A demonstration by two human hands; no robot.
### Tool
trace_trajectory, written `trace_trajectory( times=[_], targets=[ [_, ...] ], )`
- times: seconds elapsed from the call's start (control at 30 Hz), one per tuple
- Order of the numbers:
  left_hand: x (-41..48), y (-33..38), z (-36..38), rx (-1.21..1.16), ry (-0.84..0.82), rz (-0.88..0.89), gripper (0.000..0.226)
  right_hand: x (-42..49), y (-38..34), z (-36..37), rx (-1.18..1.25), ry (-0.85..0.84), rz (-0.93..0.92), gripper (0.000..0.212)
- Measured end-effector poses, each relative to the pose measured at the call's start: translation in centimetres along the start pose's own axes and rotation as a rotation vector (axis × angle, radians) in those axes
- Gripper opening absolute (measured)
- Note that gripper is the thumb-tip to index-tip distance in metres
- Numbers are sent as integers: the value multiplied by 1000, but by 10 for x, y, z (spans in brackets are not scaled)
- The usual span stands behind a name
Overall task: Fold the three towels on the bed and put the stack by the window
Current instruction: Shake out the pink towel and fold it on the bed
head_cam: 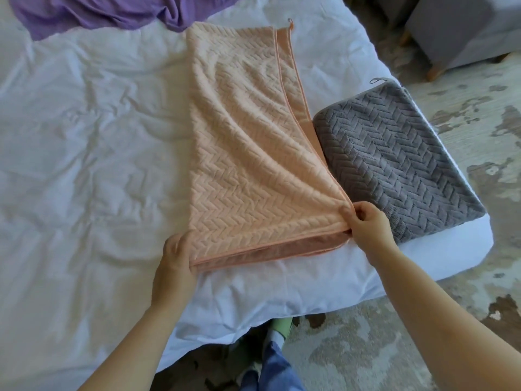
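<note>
Pinching the near right corner of the peach towel [248, 150], my right hand [366, 224] has thumb and fingers closed on its layers. My left hand [176, 253] grips the near left corner, fingertips hidden by the cloth. Between the two grips the doubled edge sits slightly lifted off the bed [84, 136], with a shadowed gap under it. From the grips the towel runs away from me as a long strip folded lengthwise, its hemmed edges not quite matched along the right side. Just right of my right hand lies the grey towel [394, 165], folded, touching the peach one's right edge, near the bed's corner. Far beyond my left hand the purple towel [98, 12] lies crumpled. Nearer me than the grips, a rug [366, 348] covers the floor.
</note>
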State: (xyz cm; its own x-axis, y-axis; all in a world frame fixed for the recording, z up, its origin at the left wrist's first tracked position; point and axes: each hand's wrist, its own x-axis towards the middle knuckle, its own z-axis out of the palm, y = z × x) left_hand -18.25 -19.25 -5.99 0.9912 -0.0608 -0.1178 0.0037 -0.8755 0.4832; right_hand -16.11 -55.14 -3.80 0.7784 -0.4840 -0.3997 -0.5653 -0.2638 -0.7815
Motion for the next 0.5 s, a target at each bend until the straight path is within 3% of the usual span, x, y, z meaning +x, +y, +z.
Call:
trace_trajectory(
  times=[0.07, 0.17, 0.3, 0.5],
  targets=[
    [-10, -9, -1, -17, -24, 82, 76, -10, 17, 0, -2, -27, 50, 17],
    [-20, -20, 1, -86, -65, 10, 67, -19, 39, 11, -110, -62, 106, 15],
    [-25, -25, -3, -90, -31, 54, 58, -16, 43, 11, -196, 40, 35, 19],
    [-34, -27, -8, -51, -150, 7, 51, -24, 46, 12, -435, -35, 62, 29]
  ],
)
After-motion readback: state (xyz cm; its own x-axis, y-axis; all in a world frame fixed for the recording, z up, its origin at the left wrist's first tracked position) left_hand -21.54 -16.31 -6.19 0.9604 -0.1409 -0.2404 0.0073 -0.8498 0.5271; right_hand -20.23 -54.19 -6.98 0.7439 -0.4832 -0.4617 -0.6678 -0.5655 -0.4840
